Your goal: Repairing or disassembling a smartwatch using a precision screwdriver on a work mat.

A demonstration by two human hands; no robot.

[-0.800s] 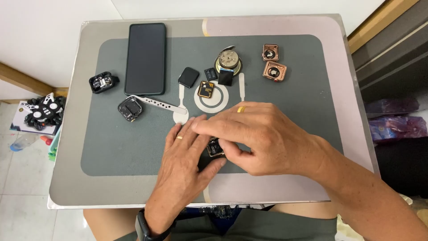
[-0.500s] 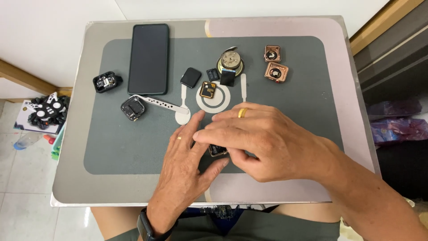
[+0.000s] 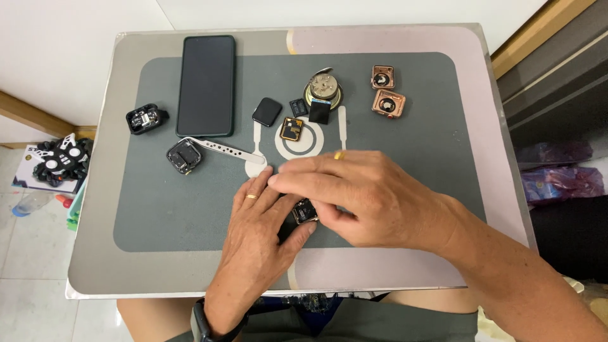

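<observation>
- Both hands meet over a small square watch case (image 3: 304, 211) lying on the grey mat (image 3: 158, 215), near its front edge.
- Left hand (image 3: 256, 237) pinches the case; right hand (image 3: 361, 196) closes fingers over it.
- Step, as judged: working on the case internals; next needs a steady, fine grip.
- Metal tweezers (image 3: 221, 149) lie apart, untouched.

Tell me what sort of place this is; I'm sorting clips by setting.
Probably a small electronics repair bench: a grey work mat on a small table, opened watch cases and loose parts, a dark phone, and both hands on a small watch module.
</observation>
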